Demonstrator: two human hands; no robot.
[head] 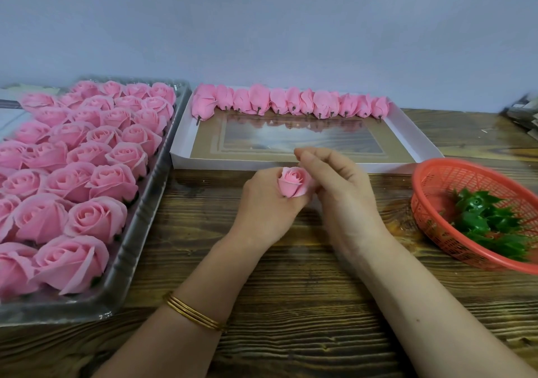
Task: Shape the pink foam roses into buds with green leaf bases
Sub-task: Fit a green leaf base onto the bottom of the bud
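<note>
My left hand (266, 203) grips a pink foam rose (292, 184) over the middle of the wooden table, its fingers curled round the petals so the rose stands as a tight bud. My right hand (334, 182) lies against the rose's right side with its fingers curled; its fingertips are pinched together above the rose, and what they pinch is too small to see. Several open pink roses (72, 174) fill a clear plastic tray (139, 261) on the left. A row of shaped buds (288, 102) lies along the far side of a white box lid (419, 142). Green leaf bases (489, 220) sit in a red basket (431, 179).
The table (291, 290) is dark wood grain, with a pale wall close behind it. Some blurred dark items (524, 113) lie at the far right edge. A gold bangle (195, 313) circles my left wrist.
</note>
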